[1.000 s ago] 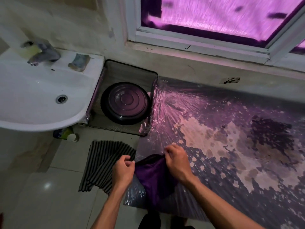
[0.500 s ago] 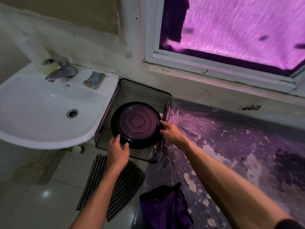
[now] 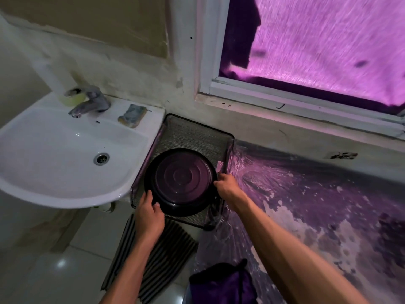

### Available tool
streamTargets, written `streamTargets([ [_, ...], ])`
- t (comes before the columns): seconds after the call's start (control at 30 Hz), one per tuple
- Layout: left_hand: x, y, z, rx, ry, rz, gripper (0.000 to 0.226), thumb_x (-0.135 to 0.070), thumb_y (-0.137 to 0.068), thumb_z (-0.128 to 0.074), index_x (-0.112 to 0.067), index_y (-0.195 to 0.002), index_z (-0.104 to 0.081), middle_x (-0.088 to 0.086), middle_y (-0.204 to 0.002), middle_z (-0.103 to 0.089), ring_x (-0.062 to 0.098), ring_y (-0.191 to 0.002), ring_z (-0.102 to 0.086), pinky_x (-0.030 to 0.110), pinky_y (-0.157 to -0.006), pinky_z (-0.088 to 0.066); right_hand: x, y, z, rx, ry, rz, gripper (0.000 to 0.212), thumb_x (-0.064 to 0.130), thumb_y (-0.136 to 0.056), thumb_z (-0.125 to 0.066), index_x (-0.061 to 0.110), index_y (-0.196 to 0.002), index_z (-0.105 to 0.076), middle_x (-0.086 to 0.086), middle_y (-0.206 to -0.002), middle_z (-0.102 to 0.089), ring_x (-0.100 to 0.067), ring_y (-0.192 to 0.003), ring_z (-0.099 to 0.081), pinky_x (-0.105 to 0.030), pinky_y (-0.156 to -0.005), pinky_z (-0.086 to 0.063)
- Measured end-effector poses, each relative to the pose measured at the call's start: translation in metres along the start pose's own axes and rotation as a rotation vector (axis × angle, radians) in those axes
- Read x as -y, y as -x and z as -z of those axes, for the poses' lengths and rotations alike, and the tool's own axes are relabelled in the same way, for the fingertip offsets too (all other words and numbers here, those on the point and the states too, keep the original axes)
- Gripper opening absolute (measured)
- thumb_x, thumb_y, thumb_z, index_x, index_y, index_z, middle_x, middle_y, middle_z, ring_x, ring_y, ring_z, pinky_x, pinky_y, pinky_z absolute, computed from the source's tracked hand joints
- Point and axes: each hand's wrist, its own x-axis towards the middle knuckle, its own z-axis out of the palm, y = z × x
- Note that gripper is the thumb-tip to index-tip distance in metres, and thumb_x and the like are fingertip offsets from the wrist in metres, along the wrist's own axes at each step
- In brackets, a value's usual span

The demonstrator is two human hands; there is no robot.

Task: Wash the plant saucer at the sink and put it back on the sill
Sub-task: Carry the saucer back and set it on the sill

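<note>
Saucer (image 3: pixel 182 182) gripped by left hand (image 3: pixel 149 218) and right hand (image 3: pixel 228 189)

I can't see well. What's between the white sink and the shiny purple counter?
A black mesh tray holding the round dark saucer, seen from the head view.

Legible text: none. Sink (image 3: pixel 65 163): small dark brand mark on the rim beside the sponge (image 3: pixel 132 115), too small and blurred to read.

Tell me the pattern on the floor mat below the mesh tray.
Dark and light stripes on the floor mat, seen in the head view.
</note>
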Motion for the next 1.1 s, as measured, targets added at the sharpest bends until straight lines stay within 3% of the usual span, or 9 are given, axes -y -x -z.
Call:
streamTargets([
  [0.13, 0.004, 0.004, 0.009, -0.004, 0.015, 0.029, 0.055, 0.002, -0.096, -0.04, -0.011, -0.15, -0.036, 0.008, -0.157, -0.034, 0.029, -0.141, -0.037, 0.045, -0.117, -0.032, -0.008, 0.01, 0.001, -0.03, -0.082, -0.003, 0.027, 0.005, -0.094, -0.052, 0.0, -0.12, -0.06, -0.013, -0.107, -0.068, -0.028, -0.095, -0.067, -0.045, -0.088, -0.056],
  [0.27, 0.004, 0.019, 0.014, 0.019, 0.048, 0.033, 0.063, 0.009, -0.089, -0.038, -0.012, -0.148, -0.039, 0.006, -0.156, -0.037, 0.027, -0.14, -0.04, 0.044, -0.116, -0.033, -0.025, 0.033, 0.015, -0.082, -0.141, 0.008, 0.026, -0.001, -0.093, -0.053, 0.0, -0.118, -0.062, -0.014, -0.107, -0.069, -0.029, -0.09, -0.067, -0.044, -0.083, -0.057],
  [0.33, 0.004, 0.03, 0.014, 0.035, 0.039, 0.006, 0.063, 0.011, -0.089, -0.038, -0.011, -0.148, -0.04, 0.005, -0.156, -0.037, 0.025, -0.14, -0.039, 0.04, -0.117, -0.031, -0.034, 0.047, 0.025, -0.081, -0.167, 0.027, 0.026, -0.006, -0.091, -0.053, 0.0, -0.112, -0.067, -0.013, -0.099, -0.072, -0.023, -0.081, -0.068, -0.035, -0.074, -0.059],
  [0.43, -0.002, 0.051, 0.013, 0.062, -0.014, -0.069, 0.06, 0.012, -0.091, -0.038, -0.006, -0.148, -0.039, 0.007, -0.157, -0.034, 0.025, -0.142, -0.036, 0.034, -0.118, -0.029, -0.046, 0.07, 0.041, -0.106, -0.182, 0.06, 0.027, -0.009, -0.089, -0.053, 0.001, -0.107, -0.07, -0.007, -0.088, -0.071, -0.011, -0.067, -0.062, -0.019, -0.058, -0.049],
  [0.6, -0.02, 0.084, 0.01, 0.151, -0.146, -0.271, 0.062, 0.011, -0.091, -0.04, -0.006, -0.15, -0.033, 0.005, -0.159, -0.028, 0.023, -0.145, -0.03, 0.038, -0.12, -0.026, -0.071, 0.109, 0.078, -0.177, -0.233, 0.093, 0.038, -0.006, -0.089, -0.055, 0.009, -0.124, -0.062, -0.015, -0.103, -0.07, -0.019, -0.081, -0.061, -0.031, -0.074, -0.052],
  [0.77, -0.049, 0.116, 0.001, 0.201, -0.234, -0.447, 0.063, 0.012, -0.086, -0.046, -0.005, -0.147, -0.039, 0.01, -0.154, -0.038, 0.026, -0.142, -0.036, 0.037, -0.12, -0.025, -0.092, 0.153, 0.122, -0.206, -0.255, 0.163, 0.038, 0.0, -0.089, -0.053, 0.03, -0.106, -0.069, 0.003, -0.079, -0.073, -0.012, -0.067, -0.061, -0.027, -0.062, -0.05],
  [0.87, -0.065, 0.135, -0.014, 0.221, -0.215, -0.516, 0.057, 0.013, -0.082, -0.054, 0.0, -0.137, -0.053, 0.015, -0.139, -0.055, 0.029, -0.129, -0.051, 0.026, -0.112, -0.033, -0.11, 0.175, 0.153, -0.307, -0.304, 0.175, 0.029, 0.005, -0.092, -0.052, 0.025, -0.101, -0.072, 0.005, -0.065, -0.065, -0.014, -0.059, -0.054, -0.028, -0.057, -0.048],
  [1.1, -0.1, 0.18, -0.071, 0.325, -0.22, -0.661, 0.041, 0.005, -0.089, -0.058, 0.0, -0.129, -0.06, 0.017, -0.118, -0.065, 0.03, -0.112, -0.062, 0.024, -0.097, -0.041, -0.156, 0.209, 0.23, -0.532, -0.294, 0.205, 0.026, 0.013, -0.096, -0.048, 0.027, -0.105, -0.068, 0.0, -0.076, -0.069, -0.018, -0.061, -0.059, -0.035, -0.06, -0.05],
])
